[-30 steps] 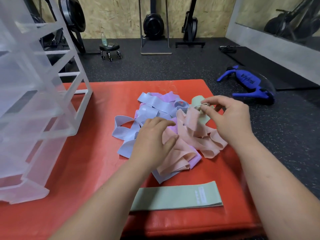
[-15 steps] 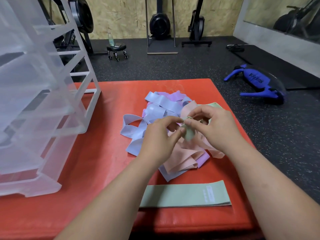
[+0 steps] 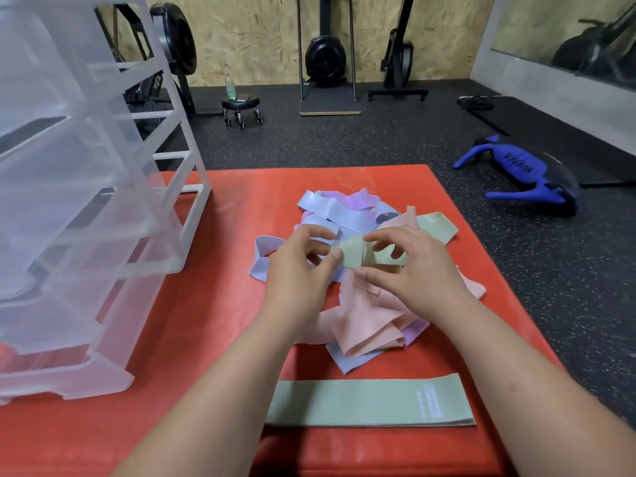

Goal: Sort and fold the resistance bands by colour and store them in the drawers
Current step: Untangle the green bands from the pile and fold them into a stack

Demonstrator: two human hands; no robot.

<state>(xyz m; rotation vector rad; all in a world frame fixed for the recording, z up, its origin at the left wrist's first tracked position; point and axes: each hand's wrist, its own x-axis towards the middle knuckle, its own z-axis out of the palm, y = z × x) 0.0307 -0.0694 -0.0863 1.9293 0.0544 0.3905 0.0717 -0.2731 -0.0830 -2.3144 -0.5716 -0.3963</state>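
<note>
Two hands at work over a loose heap of resistance bands in the middle of a red mat. Left hand pinching one end of a pale green band between thumb and forefinger, remaining fingers curled. Right hand gripping the same band just beside it, fingers curled over the top edge, thumb stretched out lower down, toward the heap. Held raised above the heap between both hands, folded over at the left end, its far part trailing behind the right hand to lie at the heap's far right edge. Underneath, tangled together: blue bands at the far and left sides, pink bands nearest and to the right, purple bands showing at the far side and again beneath the pink. Well apart from the heap, near the mat's front edge: a second green band, laid flat and straight, a pale label toward its right end. At the left, standing on the mat: a translucent drawer unit, several drawers pulled out toward the heap. Beyond the mat, on dark speckled floor: a small wheeled stool with a bottle on it, and off to the right a blue object.
</note>
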